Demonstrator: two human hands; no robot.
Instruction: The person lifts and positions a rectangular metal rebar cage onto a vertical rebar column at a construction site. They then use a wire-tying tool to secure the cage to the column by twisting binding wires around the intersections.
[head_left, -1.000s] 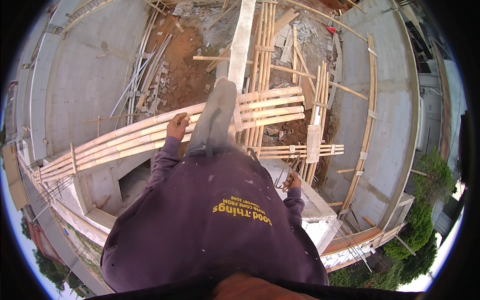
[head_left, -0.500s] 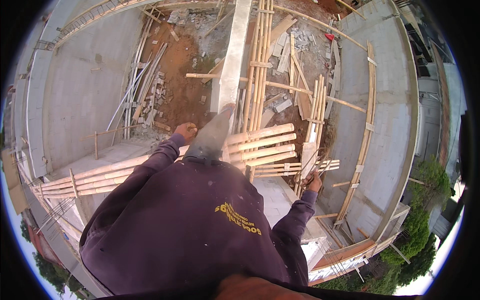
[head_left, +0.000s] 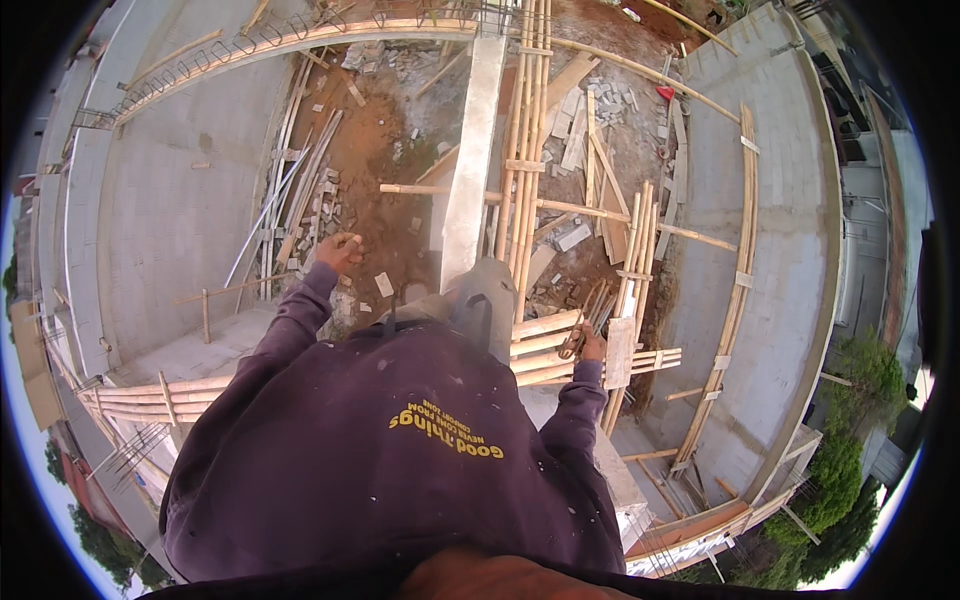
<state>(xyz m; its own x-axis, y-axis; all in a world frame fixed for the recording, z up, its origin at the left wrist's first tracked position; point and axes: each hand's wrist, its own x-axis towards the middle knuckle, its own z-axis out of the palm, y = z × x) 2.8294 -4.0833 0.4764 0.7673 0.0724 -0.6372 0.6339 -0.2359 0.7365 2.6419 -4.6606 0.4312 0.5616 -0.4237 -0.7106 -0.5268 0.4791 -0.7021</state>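
My left hand (head_left: 342, 252) is out to the left over the drop, touching nothing, its fingers loosely bent and somewhat apart with nothing seen in them. In my right hand (head_left: 593, 347), closed at my right side, is a bundle of thin brownish wire (head_left: 572, 343) with bent loops; its exact shape is hard to make out. My leg (head_left: 485, 300) is on the narrow concrete beam (head_left: 470, 160) that runs straight ahead. Just left of the right hand lie several bamboo poles (head_left: 545, 345), partly hidden by my body.
Upright bamboo poles (head_left: 525, 165) stand right of the beam, with a crossing pole (head_left: 420, 189) below. Far down is reddish ground (head_left: 365, 130) with rubble and planks. Block walls (head_left: 180, 220) rise on both sides; bamboo scaffolding (head_left: 742, 250) lines the right one.
I have moved forward along the beam. My left hand has swung outward to the left; my right hand, with the wire, has come in closer and slightly up.
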